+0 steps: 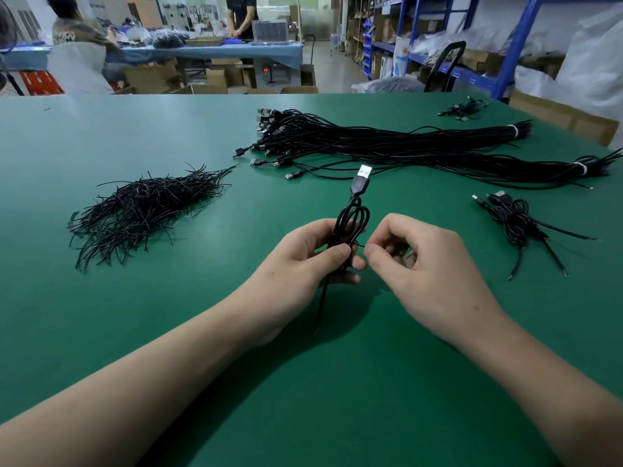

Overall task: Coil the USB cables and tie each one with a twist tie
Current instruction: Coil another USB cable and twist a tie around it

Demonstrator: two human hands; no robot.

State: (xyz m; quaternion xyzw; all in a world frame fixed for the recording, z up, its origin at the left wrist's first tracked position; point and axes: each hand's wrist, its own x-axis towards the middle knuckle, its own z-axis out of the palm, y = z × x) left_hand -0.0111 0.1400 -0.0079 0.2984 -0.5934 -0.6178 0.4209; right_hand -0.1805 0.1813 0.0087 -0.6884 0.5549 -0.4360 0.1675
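Coiled USB cable held over a green table (101, 332) for tying.

Far side: two long tied bundles of uncoiled cables (387, 143). Left: a loose pile of twist ties (141, 210). Right: a small heap of coiled cables (515, 220). Centre: the left hand (296, 264) grips the coiled cable (350, 220) upright, thumb across its waist, plug (363, 175) uppermost. The right hand (428, 264), fingers curled, pinches the end of a twist tie (360, 245) at the coil.
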